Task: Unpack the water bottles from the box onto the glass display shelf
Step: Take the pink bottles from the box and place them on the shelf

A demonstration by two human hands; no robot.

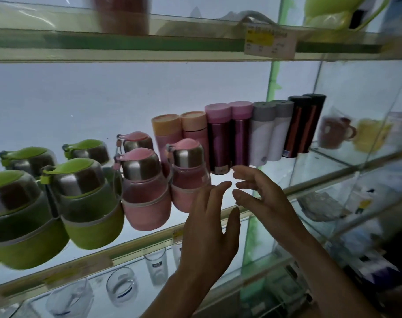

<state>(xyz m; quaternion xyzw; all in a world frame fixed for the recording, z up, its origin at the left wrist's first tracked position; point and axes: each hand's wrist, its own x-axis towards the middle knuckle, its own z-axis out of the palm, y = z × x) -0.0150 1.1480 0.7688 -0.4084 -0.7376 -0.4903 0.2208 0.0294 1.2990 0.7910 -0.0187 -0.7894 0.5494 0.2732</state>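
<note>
Pink bottles (147, 193) and purple flasks (218, 145) stand beyond left hand (209, 226) and right hand (262, 196), both relaxed, empty.

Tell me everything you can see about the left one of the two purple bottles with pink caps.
The left purple bottle is a slim cylinder with a glossy, metal-looking dark purple body, a pink cap and a small label near its base. It stands closed on the glass shelf, close between a peach bottle and its purple twin. The right hand hovers by its base; contact is unclear.
</note>
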